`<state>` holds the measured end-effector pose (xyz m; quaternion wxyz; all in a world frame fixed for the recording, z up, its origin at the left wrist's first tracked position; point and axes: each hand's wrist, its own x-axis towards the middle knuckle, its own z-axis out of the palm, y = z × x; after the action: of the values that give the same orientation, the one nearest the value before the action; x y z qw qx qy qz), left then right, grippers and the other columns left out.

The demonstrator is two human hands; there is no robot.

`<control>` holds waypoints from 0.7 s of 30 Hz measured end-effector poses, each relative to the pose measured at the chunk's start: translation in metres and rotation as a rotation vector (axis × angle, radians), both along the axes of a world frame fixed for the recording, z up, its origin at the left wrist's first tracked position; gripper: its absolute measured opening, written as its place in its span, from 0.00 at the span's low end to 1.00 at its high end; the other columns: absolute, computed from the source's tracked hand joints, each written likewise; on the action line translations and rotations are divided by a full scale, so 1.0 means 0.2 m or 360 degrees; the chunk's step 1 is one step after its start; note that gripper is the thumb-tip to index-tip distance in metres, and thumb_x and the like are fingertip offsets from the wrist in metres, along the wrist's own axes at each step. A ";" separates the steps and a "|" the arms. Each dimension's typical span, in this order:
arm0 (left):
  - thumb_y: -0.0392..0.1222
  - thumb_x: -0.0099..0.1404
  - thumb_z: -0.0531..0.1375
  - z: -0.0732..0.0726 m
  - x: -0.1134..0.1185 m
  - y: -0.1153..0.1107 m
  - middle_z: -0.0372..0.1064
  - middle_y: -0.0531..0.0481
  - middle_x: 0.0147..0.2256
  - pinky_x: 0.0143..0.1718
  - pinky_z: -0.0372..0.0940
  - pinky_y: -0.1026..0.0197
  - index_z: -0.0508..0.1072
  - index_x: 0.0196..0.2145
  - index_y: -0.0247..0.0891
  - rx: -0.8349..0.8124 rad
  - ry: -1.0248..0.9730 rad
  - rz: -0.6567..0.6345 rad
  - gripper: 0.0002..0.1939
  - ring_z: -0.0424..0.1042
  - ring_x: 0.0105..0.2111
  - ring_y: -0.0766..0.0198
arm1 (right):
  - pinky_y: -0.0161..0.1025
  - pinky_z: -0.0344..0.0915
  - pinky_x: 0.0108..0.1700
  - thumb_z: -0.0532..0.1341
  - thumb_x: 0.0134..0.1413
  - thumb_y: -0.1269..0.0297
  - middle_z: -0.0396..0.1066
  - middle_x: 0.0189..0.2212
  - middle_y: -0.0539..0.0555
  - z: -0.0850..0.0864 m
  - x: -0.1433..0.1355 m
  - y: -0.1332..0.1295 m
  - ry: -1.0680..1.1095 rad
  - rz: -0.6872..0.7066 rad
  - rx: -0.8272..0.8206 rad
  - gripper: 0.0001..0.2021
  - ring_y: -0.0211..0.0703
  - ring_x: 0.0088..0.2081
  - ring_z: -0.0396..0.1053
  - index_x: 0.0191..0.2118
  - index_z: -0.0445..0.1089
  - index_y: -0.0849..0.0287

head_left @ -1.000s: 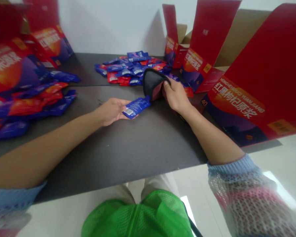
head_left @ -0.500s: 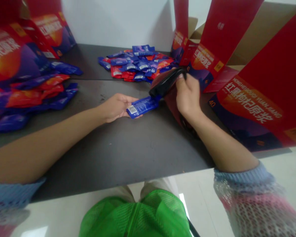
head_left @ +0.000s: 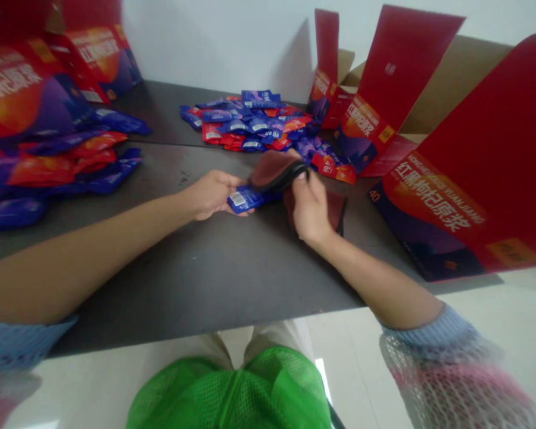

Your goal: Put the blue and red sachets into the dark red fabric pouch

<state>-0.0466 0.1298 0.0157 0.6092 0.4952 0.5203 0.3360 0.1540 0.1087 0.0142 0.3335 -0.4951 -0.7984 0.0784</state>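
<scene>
My left hand (head_left: pixel 217 193) grips one end of a blue sachet (head_left: pixel 245 199) with a white barcode label, held low over the grey table (head_left: pixel 214 286). My right hand (head_left: pixel 310 205) is closed on a brown cloth (head_left: pixel 274 168) with a black edge. Part of the cloth lies over the far end of the sachet and hides it; another part hangs beside my right wrist. Behind my hands lies a pile of blue and red sachets (head_left: pixel 254 125).
At the left, more sachets (head_left: pixel 53 170) lie before red printed boxes (head_left: pixel 22 89). Open red boxes (head_left: pixel 469 202) with raised flaps line the right side. A white wall (head_left: pixel 214 42) stands behind the table, whose front edge is close to my green apron (head_left: pixel 232 393).
My right hand has moved left and slightly down with the cloth, which now covers more of the sachet. Sachets at the right end of the pile have come into view.
</scene>
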 end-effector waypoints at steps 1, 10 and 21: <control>0.31 0.60 0.59 0.00 0.00 0.01 0.76 0.44 0.28 0.40 0.74 0.50 0.80 0.36 0.31 -0.0018 0.0016 0.0026 0.09 0.77 0.30 0.57 | 0.52 0.50 0.69 0.39 0.71 0.51 0.55 0.68 0.54 -0.02 -0.06 -0.05 0.0014 0.0139 -0.0051 0.29 0.47 0.70 0.49 0.72 0.47 0.54; 0.31 0.59 0.59 0.01 -0.05 0.01 0.78 0.43 0.31 0.40 0.73 0.56 0.80 0.34 0.33 -0.0115 -0.0031 0.0000 0.09 0.79 0.34 0.56 | 0.65 0.19 0.69 0.50 0.67 0.61 0.45 0.71 0.49 0.00 -0.16 -0.15 -0.0471 0.0486 -0.0056 0.29 0.48 0.73 0.35 0.71 0.48 0.45; 0.27 0.56 0.64 -0.03 -0.13 0.05 0.79 0.36 0.42 0.54 0.69 0.47 0.79 0.45 0.29 -0.0029 -0.0392 -0.0384 0.18 0.79 0.42 0.54 | 0.56 0.54 0.67 0.52 0.68 0.59 0.55 0.68 0.47 0.05 -0.05 0.04 -0.0638 0.0380 -0.0194 0.25 0.48 0.69 0.51 0.68 0.56 0.47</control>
<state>-0.0718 0.1404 0.0093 0.7088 0.5036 0.3814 0.3139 0.1449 0.1173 0.0239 0.1261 -0.4220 -0.8954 0.0655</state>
